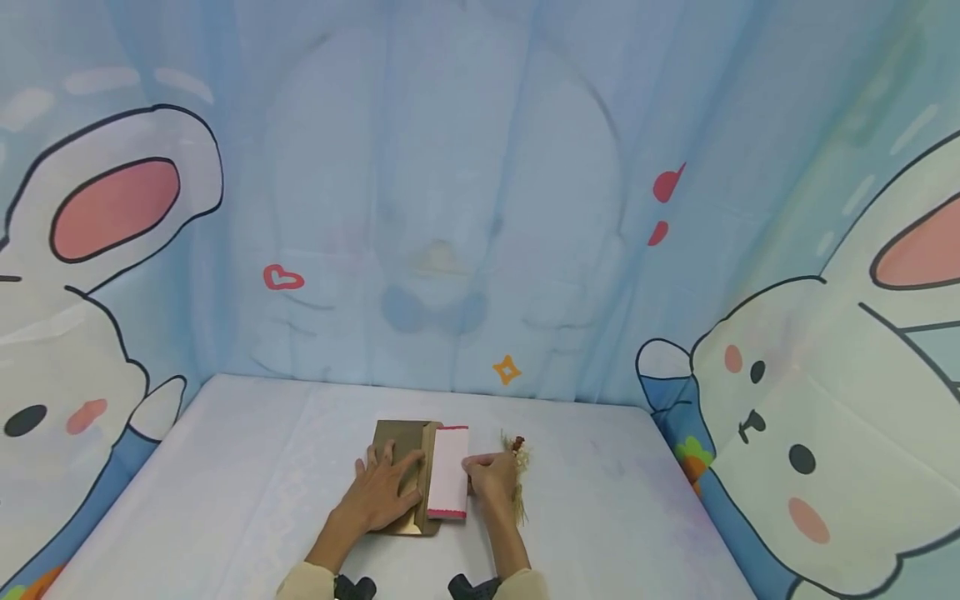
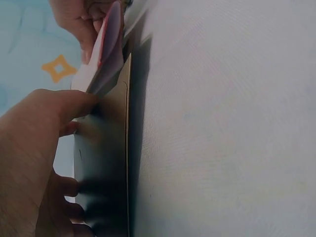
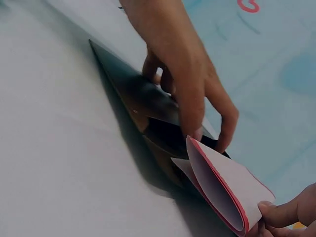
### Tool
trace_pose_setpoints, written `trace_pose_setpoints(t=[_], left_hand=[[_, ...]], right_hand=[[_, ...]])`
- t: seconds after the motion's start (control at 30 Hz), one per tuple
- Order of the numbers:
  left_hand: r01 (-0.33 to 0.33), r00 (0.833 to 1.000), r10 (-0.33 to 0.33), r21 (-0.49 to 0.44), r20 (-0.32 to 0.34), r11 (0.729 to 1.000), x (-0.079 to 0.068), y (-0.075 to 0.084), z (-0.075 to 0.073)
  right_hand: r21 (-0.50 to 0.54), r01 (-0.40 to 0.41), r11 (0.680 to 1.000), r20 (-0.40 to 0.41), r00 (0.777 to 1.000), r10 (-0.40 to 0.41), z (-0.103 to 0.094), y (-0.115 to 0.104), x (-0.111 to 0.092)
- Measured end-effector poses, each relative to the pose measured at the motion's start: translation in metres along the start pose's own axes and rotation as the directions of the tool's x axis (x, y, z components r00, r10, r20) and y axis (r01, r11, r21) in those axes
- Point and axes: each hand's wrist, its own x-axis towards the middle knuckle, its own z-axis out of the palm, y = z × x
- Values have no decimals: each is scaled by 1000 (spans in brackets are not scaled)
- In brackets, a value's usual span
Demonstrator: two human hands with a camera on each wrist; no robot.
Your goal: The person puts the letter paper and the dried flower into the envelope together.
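Note:
A gold-brown envelope (image 1: 397,431) lies on the white cloth. My left hand (image 1: 381,490) rests on it with fingers spread, pressing its surface near the opened side. In the right wrist view that side of the envelope (image 3: 123,84) gapes, and the left hand's fingertips touch its edge. A folded pale pink sheet with red edges (image 1: 448,473) stands at the envelope's right side, partly over it. My right hand (image 1: 492,477) pinches the sheet's right edge between thumb and fingers. Seen from the right wrist, the folded sheet (image 3: 232,185) bows open at its end.
Just right of the right hand lies a small bunch of dried flowers (image 1: 519,504), partly hidden by that hand. White cloth covers the table (image 1: 622,500). A light blue curtain (image 1: 450,208) with cartoon rabbits hangs behind and at both sides.

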Motion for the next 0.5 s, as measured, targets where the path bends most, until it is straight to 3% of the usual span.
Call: trace_pose_setpoints(t=[0.2, 0.5], left_hand=[[12, 1000, -11, -25, 25, 1000, 0, -1, 1], [22, 999, -20, -39, 35, 999, -2, 0, -3]], right_hand=[[-26, 48, 999, -50, 998, -49, 8, 2, -3], [-158, 152, 976, -114, 979, -171, 17, 0, -2]])
